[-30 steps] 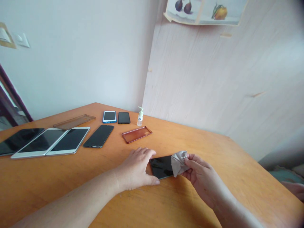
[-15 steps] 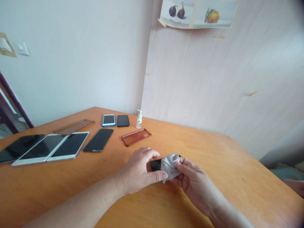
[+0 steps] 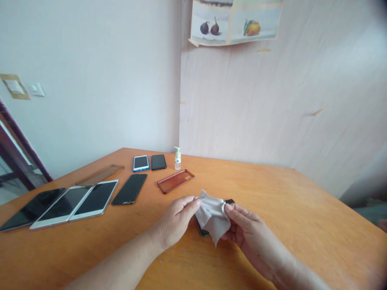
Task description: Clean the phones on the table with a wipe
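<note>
L hand [image 3: 175,217] & R hand [image 3: 252,229]: fingers [image 3: 192,206] pinched.

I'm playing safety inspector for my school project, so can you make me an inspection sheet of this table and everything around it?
Surface: orange-brown wooden table.
Job's things: crumpled grey cloth, covering most of a dark phone.
Clutter: large black device; two white-framed devices; black phone; blue-edged white phone; small black phone; reddish case; brownish case; upright pump bottle.
Left hand: pinching the cloth's left side.
Right hand: pinching its right side; whether it also touches the dark phone, cannot tell.
Cables: nothing seen.
Surroundings: pale wall, fruit picture, wall switch.
</note>
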`<act>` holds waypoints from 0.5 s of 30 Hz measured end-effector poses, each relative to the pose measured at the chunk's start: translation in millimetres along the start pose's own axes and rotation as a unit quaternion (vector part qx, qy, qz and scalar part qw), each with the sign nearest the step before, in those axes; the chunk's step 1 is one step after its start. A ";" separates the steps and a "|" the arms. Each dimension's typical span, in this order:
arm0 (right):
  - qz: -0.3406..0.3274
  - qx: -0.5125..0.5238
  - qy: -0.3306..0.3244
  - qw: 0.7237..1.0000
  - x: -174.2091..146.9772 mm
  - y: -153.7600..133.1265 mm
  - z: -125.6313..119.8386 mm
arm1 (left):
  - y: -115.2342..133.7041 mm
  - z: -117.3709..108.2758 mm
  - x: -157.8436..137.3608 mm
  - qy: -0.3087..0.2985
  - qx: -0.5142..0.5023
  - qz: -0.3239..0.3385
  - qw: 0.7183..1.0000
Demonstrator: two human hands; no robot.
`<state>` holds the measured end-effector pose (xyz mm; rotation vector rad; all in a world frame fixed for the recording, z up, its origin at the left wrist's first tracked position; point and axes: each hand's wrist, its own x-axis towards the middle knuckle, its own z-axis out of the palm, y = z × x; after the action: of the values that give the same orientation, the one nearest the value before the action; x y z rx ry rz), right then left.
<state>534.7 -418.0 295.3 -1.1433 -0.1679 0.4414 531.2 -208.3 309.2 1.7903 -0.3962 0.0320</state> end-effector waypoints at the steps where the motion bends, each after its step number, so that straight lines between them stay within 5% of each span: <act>1: 0.002 0.011 -0.005 1.000 -0.1 -0.2 0.9 | -0.1 -0.1 0.1 0.011 -0.017 -0.001 1.000; 11: -0.013 0.024 -0.049 0.998 -3.7 -4.6 4.8 | -0.1 -2.5 -5.2 0.086 -0.007 -0.014 0.996; 15: -0.024 0.018 -0.075 0.997 -6.9 -8.0 8.8 | 7.7 1.2 -10.1 0.029 0.086 0.037 0.995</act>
<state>527.4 -416.3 306.8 -1.0679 -0.3170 0.4854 519.4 -208.5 313.9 1.9390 -0.4287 0.1741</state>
